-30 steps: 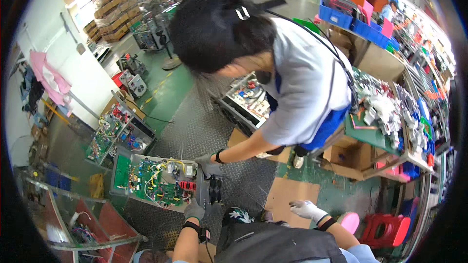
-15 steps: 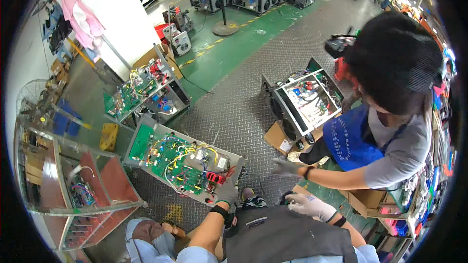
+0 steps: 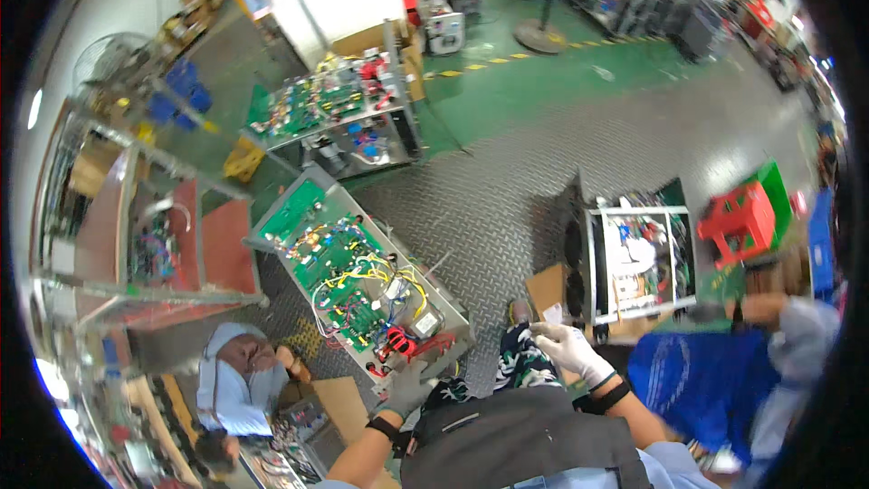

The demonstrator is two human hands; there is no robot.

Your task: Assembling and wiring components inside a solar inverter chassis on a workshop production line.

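Observation:
An open metal chassis lies at my left front, carrying green circuit boards, yellow and white wires, and a silver boxy part. At its near end is a red coil-like part. My left hand, in a grey glove, is at that near edge beside the red part; its fingertips are dark and blurred, so their grip is unclear. My right hand, in a white glove, is over my knee, fingers stretched to the left and partly bent, with no object visible in it.
A second chassis with boards stands beyond. Another framed unit is at right, by a red plastic stand. A co-worker in a blue apron is close on my right, another person low at left. A rack stands far left.
My view has swung right, and the scene sits differently in it. The co-worker has leaned out toward the lower right. My right hand is raised a little; my left stays by the chassis's near end.

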